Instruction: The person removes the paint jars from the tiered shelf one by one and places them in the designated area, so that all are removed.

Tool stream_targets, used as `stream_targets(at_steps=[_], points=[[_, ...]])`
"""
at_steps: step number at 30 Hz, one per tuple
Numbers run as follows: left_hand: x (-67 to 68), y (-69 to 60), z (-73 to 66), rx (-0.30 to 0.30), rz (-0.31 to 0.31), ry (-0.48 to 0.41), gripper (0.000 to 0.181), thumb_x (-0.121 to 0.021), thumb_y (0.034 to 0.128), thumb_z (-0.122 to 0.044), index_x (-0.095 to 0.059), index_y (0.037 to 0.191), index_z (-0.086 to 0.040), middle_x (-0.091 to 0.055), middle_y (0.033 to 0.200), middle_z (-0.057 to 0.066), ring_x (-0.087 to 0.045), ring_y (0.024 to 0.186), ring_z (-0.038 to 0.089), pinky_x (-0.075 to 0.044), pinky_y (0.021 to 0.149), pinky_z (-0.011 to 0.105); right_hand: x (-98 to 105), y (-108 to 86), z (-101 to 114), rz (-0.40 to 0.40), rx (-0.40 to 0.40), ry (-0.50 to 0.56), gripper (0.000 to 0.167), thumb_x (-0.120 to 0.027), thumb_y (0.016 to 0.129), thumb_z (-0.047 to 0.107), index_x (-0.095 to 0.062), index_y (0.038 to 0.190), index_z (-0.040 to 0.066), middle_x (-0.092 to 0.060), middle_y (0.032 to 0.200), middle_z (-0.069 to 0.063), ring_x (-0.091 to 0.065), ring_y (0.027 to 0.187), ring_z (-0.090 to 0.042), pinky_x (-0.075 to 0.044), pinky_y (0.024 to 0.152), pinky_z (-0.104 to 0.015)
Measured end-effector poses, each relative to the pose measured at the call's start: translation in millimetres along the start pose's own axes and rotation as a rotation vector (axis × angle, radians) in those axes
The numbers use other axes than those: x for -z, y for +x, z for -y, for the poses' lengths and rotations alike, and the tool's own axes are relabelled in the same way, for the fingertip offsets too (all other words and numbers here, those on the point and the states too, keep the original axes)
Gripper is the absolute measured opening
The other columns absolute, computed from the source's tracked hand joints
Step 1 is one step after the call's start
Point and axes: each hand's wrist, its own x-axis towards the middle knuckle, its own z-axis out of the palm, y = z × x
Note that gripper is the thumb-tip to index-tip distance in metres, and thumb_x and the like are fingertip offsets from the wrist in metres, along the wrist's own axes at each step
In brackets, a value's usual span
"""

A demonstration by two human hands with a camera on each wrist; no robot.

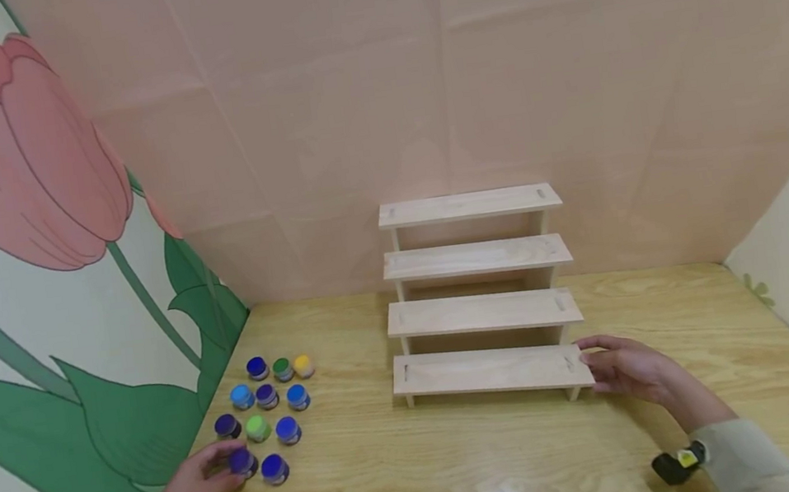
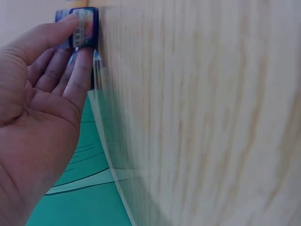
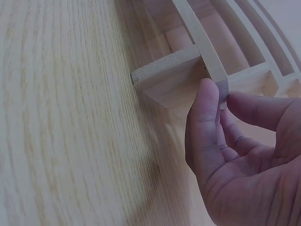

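At the front left of the group of jars, my left hand (image 1: 200,483) pinches a small paint jar (image 1: 242,462) with a dark blue lid between thumb and fingers. The left wrist view shows the jar's printed label (image 2: 83,28) under the thumb. A pale wooden stepped rack (image 1: 482,313) stands against the back wall. Its lowest step (image 1: 486,370) has its right end between the thumb and fingers of my right hand (image 1: 629,369). The right wrist view shows that grip on the step's corner, beside the rack's side panel (image 3: 174,70).
Several more small jars with blue, purple, green and yellow lids (image 1: 265,396) stand in loose rows on the left of the wooden table (image 1: 388,479). A tulip-printed wall (image 1: 7,205) borders the left side. Behind the rack rises a pinkish covering (image 1: 318,123).
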Motion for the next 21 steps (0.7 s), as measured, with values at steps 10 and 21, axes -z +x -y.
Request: stream_targets(at_steps=[10,21], points=[[11.8,0.2,-19.9,-0.056,0.030,-0.022,0.048,-0.075,0.0917,-0.015,-0.058,0.132,0.006,-0.065,0.127,0.023,-0.063,0.116,0.036,-0.055,0.090,0.024,6,-4.7,1,-0.026,0.040,-0.121,0.028,-0.059,0.103,0.014,-0.056,0.130,0.007,-0.070,0.100,-0.002,-0.068,0.088,-0.015,-0.061,0.077,-0.031],[19.8,34.9,-65.8,-0.089,-0.059,0.120,0.040,-0.070,0.0959,-0.014,-0.060,0.131,0.002,-0.066,0.125,0.021,-0.061,0.117,0.040,-0.054,0.096,0.048,28,-15.6,27,-0.107,0.113,-0.383,0.043,-0.056,0.105,0.020,-0.045,0.137,-0.007,-0.065,0.108,-0.009,-0.069,0.094,-0.024,-0.061,0.085,-0.037]])
